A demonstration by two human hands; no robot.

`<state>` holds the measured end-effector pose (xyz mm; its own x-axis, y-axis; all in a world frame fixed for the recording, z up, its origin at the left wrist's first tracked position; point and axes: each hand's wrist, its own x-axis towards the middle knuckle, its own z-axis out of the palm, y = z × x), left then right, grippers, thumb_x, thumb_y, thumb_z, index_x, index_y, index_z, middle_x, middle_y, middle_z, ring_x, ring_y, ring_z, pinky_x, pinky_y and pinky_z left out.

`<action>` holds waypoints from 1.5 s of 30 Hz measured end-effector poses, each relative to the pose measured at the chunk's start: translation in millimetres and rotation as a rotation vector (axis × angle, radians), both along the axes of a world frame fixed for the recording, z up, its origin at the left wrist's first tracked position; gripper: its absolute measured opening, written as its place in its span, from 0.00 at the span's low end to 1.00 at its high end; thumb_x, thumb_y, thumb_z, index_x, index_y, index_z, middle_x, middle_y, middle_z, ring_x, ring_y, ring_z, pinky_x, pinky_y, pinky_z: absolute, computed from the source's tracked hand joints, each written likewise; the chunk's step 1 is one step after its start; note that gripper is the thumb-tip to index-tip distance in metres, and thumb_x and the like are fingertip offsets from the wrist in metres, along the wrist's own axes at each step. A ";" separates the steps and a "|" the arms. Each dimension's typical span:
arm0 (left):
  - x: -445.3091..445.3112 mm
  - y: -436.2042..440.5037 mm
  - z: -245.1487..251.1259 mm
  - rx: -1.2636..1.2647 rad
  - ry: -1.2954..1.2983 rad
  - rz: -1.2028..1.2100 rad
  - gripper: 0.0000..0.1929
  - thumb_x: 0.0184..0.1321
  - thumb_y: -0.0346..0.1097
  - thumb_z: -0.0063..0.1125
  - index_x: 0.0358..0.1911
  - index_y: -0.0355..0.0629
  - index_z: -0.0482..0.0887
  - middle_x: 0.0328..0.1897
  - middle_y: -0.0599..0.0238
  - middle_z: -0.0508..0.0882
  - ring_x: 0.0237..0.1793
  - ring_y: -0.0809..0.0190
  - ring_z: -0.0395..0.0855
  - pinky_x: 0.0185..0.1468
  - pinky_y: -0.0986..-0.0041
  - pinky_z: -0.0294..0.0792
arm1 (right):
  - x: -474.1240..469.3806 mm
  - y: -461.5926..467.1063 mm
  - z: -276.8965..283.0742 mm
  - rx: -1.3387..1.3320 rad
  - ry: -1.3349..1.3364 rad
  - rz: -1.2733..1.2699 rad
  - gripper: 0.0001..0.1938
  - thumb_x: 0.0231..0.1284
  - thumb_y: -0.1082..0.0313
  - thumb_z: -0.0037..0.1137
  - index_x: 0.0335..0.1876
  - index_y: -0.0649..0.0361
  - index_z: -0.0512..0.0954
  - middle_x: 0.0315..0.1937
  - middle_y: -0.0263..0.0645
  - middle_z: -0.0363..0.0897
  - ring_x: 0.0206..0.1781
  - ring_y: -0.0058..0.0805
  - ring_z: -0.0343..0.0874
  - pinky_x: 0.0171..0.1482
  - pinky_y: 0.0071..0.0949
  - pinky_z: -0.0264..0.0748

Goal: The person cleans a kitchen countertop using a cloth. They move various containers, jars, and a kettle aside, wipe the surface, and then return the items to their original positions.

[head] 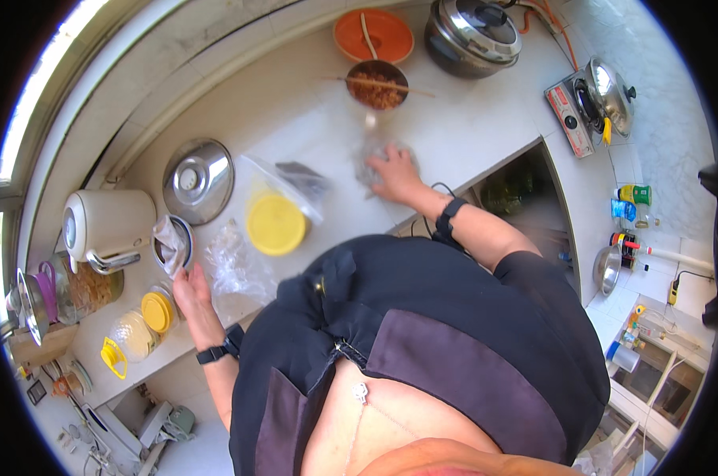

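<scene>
My right hand [394,175] presses a crumpled greyish cloth [368,172] against the white tiled countertop [311,128]; the cloth is blurred. Just beyond it stands a dark-lined pan [377,98] of browned chopped food, a pair of chopsticks [415,90] laid across its rim. At the left, my left hand [192,291] is at the near rim of a small bowl [187,238]. A pale cloth [170,239] lies in that bowl and hangs over its edge towards my fingers. Whether those fingers grip the bowl or the cloth is unclear.
A yellow-lidded tub [275,224], a clear plastic bag [237,259] and a steel lid [198,180] lie between my hands. An electric kettle [109,223] and an oil bottle [130,339] stand left. Farther off are an orange plate [389,35], a lidded pot [475,44] and a portable gas stove [570,116].
</scene>
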<state>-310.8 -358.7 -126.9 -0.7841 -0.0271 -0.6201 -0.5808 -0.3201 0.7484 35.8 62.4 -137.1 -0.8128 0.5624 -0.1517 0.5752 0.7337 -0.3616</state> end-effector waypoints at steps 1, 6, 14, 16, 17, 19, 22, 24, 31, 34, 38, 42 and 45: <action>6.3 -1.7 5.2 -0.016 -0.005 0.016 0.23 0.73 0.33 0.43 0.65 0.23 0.61 0.70 0.44 0.65 0.70 0.48 0.65 0.74 0.56 0.61 | 8.0 3.9 -3.6 0.055 0.071 0.085 0.24 0.46 0.62 0.68 0.53 0.45 0.78 0.57 0.49 0.68 0.59 0.61 0.65 0.56 0.51 0.71; 31.5 1.4 24.6 -0.020 0.183 -0.054 0.29 0.69 0.30 0.49 0.71 0.32 0.57 0.73 0.46 0.63 0.73 0.51 0.61 0.75 0.59 0.55 | 28.9 20.6 15.7 -0.316 0.055 0.165 0.15 0.45 0.70 0.63 0.43 0.52 0.79 0.40 0.45 0.77 0.46 0.42 0.77 0.47 0.39 0.74; 67.8 28.6 59.0 -0.151 0.385 -0.046 0.34 0.69 0.28 0.49 0.75 0.34 0.49 0.73 0.49 0.60 0.67 0.58 0.66 0.70 0.64 0.58 | -32.1 50.7 204.4 -1.489 0.473 -0.033 0.13 0.57 0.79 0.57 0.46 0.55 0.75 0.42 0.30 0.78 0.43 0.20 0.79 0.46 0.23 0.78; 67.7 32.8 63.7 -0.167 0.411 -0.091 0.34 0.69 0.29 0.50 0.75 0.34 0.48 0.74 0.49 0.60 0.67 0.59 0.65 0.70 0.66 0.58 | -52.4 72.2 260.5 -1.413 0.598 0.068 0.13 0.58 0.80 0.55 0.47 0.56 0.75 0.42 0.31 0.79 0.45 0.20 0.81 0.48 0.23 0.79; 68.5 33.1 65.1 -0.181 0.427 -0.120 0.34 0.69 0.29 0.50 0.75 0.34 0.49 0.74 0.49 0.60 0.68 0.59 0.65 0.70 0.66 0.58 | -68.0 84.3 283.0 -1.315 0.667 0.110 0.12 0.58 0.80 0.54 0.46 0.56 0.75 0.42 0.32 0.80 0.45 0.21 0.82 0.49 0.22 0.80; 69.2 32.9 66.3 -0.187 0.445 -0.154 0.34 0.69 0.30 0.50 0.75 0.34 0.49 0.74 0.50 0.60 0.68 0.60 0.64 0.69 0.67 0.59 | -90.8 115.7 324.5 -1.193 0.700 0.155 0.10 0.59 0.80 0.53 0.45 0.57 0.75 0.40 0.34 0.82 0.43 0.23 0.84 0.50 0.24 0.81; 77.6 31.0 65.3 -0.181 0.434 -0.150 0.33 0.70 0.30 0.50 0.74 0.36 0.50 0.73 0.53 0.61 0.68 0.60 0.65 0.69 0.66 0.60 | -127.1 174.3 360.8 -0.626 0.680 0.141 0.08 0.62 0.74 0.54 0.46 0.55 0.76 0.37 0.29 0.80 0.40 0.15 0.80 0.44 0.17 0.78; 84.4 30.1 65.2 -0.178 0.412 -0.115 0.31 0.70 0.30 0.49 0.74 0.40 0.53 0.73 0.56 0.62 0.68 0.59 0.66 0.71 0.61 0.57 | -156.6 221.5 368.7 -0.395 0.755 0.112 0.13 0.63 0.72 0.55 0.53 0.56 0.77 0.38 0.26 0.77 0.42 0.11 0.76 0.44 0.14 0.74; 104.7 34.6 77.9 -0.234 0.326 -0.071 0.31 0.71 0.32 0.50 0.74 0.41 0.53 0.75 0.55 0.58 0.69 0.59 0.64 0.70 0.65 0.59 | -276.1 384.2 294.9 1.025 0.054 0.505 0.21 0.74 0.57 0.45 0.70 0.46 0.70 0.66 0.43 0.74 0.66 0.47 0.71 0.68 0.40 0.68; 108.7 39.7 87.2 -0.274 0.292 -0.063 0.30 0.72 0.32 0.50 0.74 0.41 0.53 0.74 0.56 0.60 0.69 0.59 0.64 0.70 0.65 0.58 | -292.9 418.1 268.1 0.976 0.060 0.475 0.20 0.70 0.65 0.43 0.67 0.52 0.71 0.69 0.42 0.70 0.69 0.48 0.67 0.70 0.41 0.67; 106.9 45.5 94.3 -0.255 0.338 -0.052 0.30 0.71 0.31 0.49 0.73 0.40 0.53 0.73 0.56 0.63 0.69 0.58 0.65 0.69 0.66 0.59 | -288.5 414.7 266.5 0.684 0.338 0.329 0.19 0.71 0.55 0.45 0.61 0.52 0.77 0.58 0.41 0.78 0.60 0.41 0.76 0.62 0.38 0.74; 113.6 35.3 97.4 -0.201 0.377 -0.001 0.30 0.70 0.28 0.48 0.74 0.39 0.53 0.72 0.55 0.63 0.70 0.56 0.65 0.69 0.66 0.60 | -295.8 377.0 281.7 0.972 -0.087 0.363 0.18 0.74 0.63 0.38 0.63 0.57 0.71 0.69 0.45 0.69 0.71 0.50 0.66 0.73 0.41 0.62; 120.1 29.1 94.2 -0.222 0.370 0.003 0.31 0.69 0.25 0.47 0.74 0.38 0.53 0.71 0.53 0.64 0.71 0.54 0.64 0.71 0.65 0.61 | -297.6 349.0 290.9 0.937 -0.115 0.416 0.18 0.72 0.68 0.39 0.62 0.61 0.70 0.67 0.46 0.70 0.70 0.51 0.66 0.71 0.43 0.65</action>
